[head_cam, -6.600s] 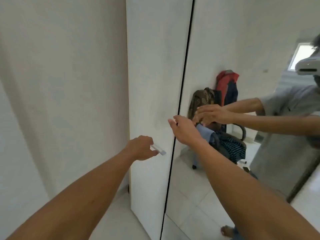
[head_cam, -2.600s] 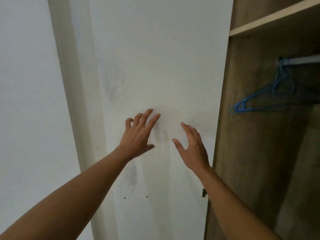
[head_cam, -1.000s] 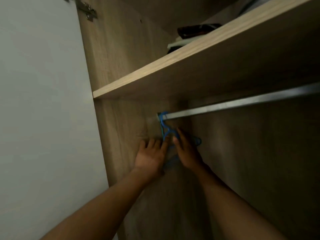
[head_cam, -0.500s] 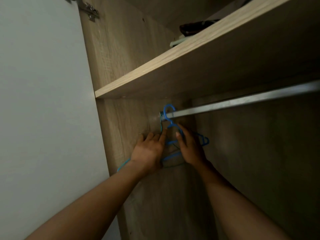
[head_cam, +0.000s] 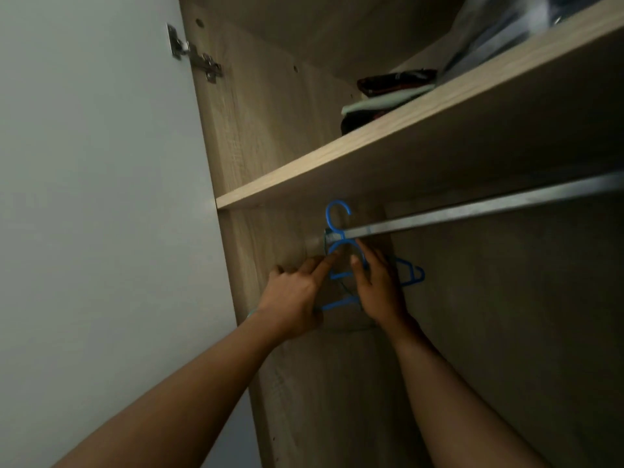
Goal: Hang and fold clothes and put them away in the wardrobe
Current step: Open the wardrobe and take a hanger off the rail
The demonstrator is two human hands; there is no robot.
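Observation:
Inside the open wardrobe, blue plastic hangers (head_cam: 340, 275) sit at the left end of the metal rail (head_cam: 472, 211). One hanger's hook (head_cam: 337, 214) stands above the rail; a second hook curves just under it. My left hand (head_cam: 293, 295) grips the hanger's lower left part, its index finger stretched up along the neck. On the right side of the hanger, my right hand (head_cam: 378, 288) has its thumb in front and its fingers behind. The hanger's right tip (head_cam: 416, 275) sticks out past my right hand. No garment is on the hangers.
A wooden shelf (head_cam: 371, 163) runs just above the rail, with folded clothes (head_cam: 388, 96) stacked on it. The white wardrobe door (head_cam: 101, 197) stands open at left on a metal hinge (head_cam: 196, 59). The wardrobe's side wall (head_cam: 266, 130) is right behind the hands.
One hanger's hook has risen above the rail; a second ago it hung on the rail. Both hands have stayed on the hangers and shifted slightly up.

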